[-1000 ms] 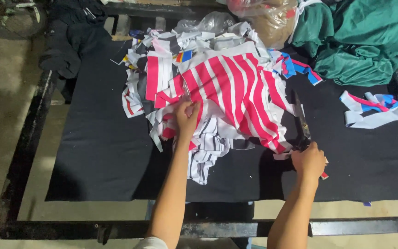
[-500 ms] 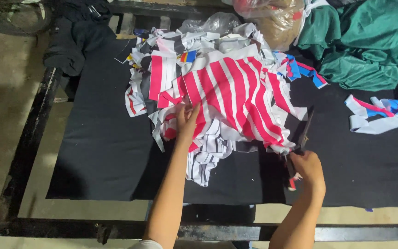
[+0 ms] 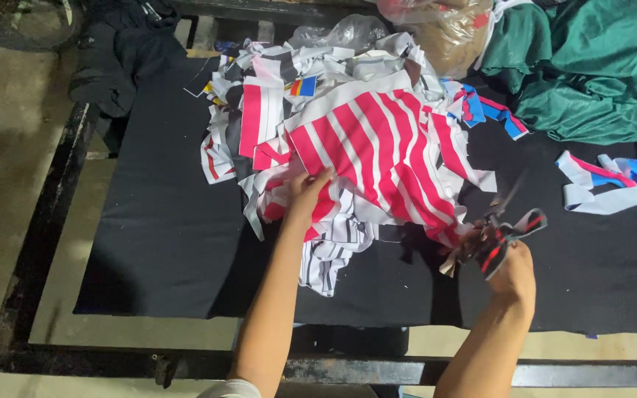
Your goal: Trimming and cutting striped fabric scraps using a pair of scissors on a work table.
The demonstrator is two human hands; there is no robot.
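Left hand: left hand [image 3: 305,193] lies flat, fingers spread, pressing the red-and-white striped cloth [image 3: 377,151] mid-table.
Right hand: right hand [image 3: 512,269] closed round scissors [image 3: 501,234], beside the cloth's near right edge.
Bags: clear plastic bag [image 3: 348,31] and brownish bag [image 3: 444,29] at the far edge; contents unclear.
Table: black-covered table [image 3: 156,243].
Hard to see: scissor blades blurred; green fabric [image 3: 591,66] cut off at the far right corner.

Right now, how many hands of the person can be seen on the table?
2. The left hand rests on the red and white striped cloth. The right hand holds scissors at the cloth's right edge. No other hands show.
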